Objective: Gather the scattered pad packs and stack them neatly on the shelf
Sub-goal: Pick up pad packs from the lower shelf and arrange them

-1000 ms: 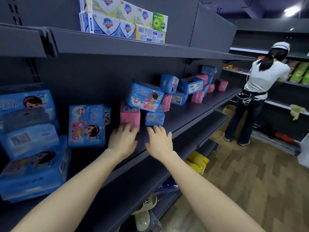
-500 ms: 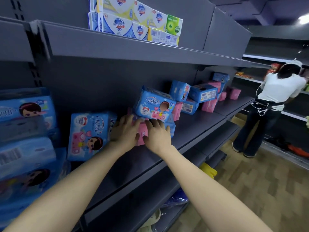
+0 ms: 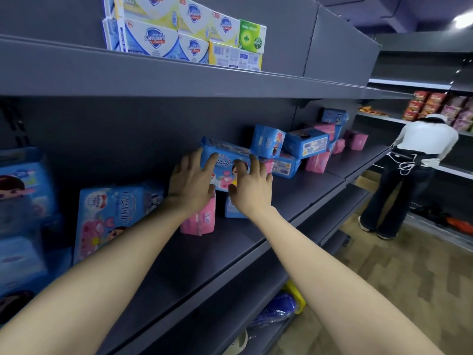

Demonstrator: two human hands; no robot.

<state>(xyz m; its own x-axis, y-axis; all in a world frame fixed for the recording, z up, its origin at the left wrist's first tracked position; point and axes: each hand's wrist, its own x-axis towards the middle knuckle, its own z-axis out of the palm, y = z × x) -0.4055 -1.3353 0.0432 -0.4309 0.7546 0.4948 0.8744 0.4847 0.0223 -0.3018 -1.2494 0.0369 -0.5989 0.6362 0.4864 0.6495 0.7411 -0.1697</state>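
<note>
Obs.: the blue pad pack (image 3: 226,166) is sitting tilted on the middle shelf (image 3: 294,198). Its lower edge is resting on a pink pack (image 3: 198,222) and a small blue pack (image 3: 231,210), both standing beneath it.

- The left hand (image 3: 190,179) is lying over the pack's left end.
- The right hand (image 3: 252,185) is lying on its printed front.
- Both hands are touching the pack with fingers spread and nearly straight; no finger is plainly curling round it, so I am reading this as contact, not a closed grip.
- To the left, an upright blue pack (image 3: 112,221) is standing against the back panel.
- To the far right, a heap of blue and pink packs (image 3: 305,143) is leaning together, unsorted.
- Soap boxes (image 3: 184,34) are sitting on the shelf above, and another person (image 3: 419,160) is working at the far racks.

Judgement: the step in hand is probably picking up or squaring this top pack.

Risks:
- The film wrap is looking slick, so a flat-handed squeeze may be letting the pack slide out and drop toward the shelf's near edge.
- Lifting it is removing whatever is steadying the two packs underneath, so either one may topple.
- The pack's right end is lying close to the heap, so a sideways tug may be setting that heap sliding.
</note>
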